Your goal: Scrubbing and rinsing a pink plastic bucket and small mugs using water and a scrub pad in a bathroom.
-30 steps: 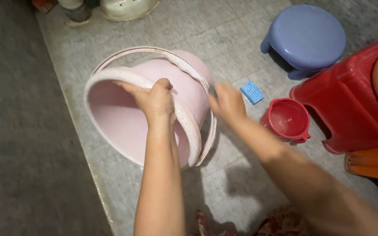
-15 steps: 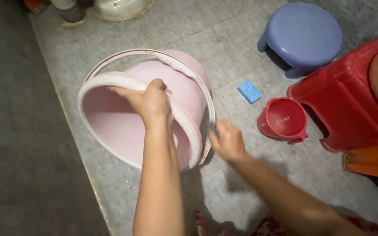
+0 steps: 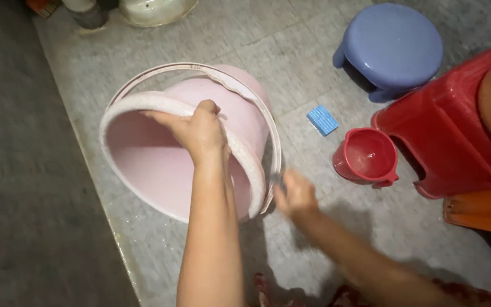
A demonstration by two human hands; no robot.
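Pink bucket (image 3: 160, 170) tipped on its side on the grey tiled floor (image 3: 291, 74), mouth toward the wearer, base pointing away. Left hand (image 3: 197, 131) clamped over the upper rim; right hand (image 3: 295, 196) blurred, curled against the lower right rim by the handle, grip unclear

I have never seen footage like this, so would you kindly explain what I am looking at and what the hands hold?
There is no machine here: a camera worn on a person's head looks down at their two bare hands over a grey tiled floor. The left hand grips the rim of a pink bucket tipped on its side. The right hand, blurred, is at the bucket's outer side near its handle; whether it holds anything I cannot tell. On the floor lie a small blue block, a red jug, a blue stool and a red stool.
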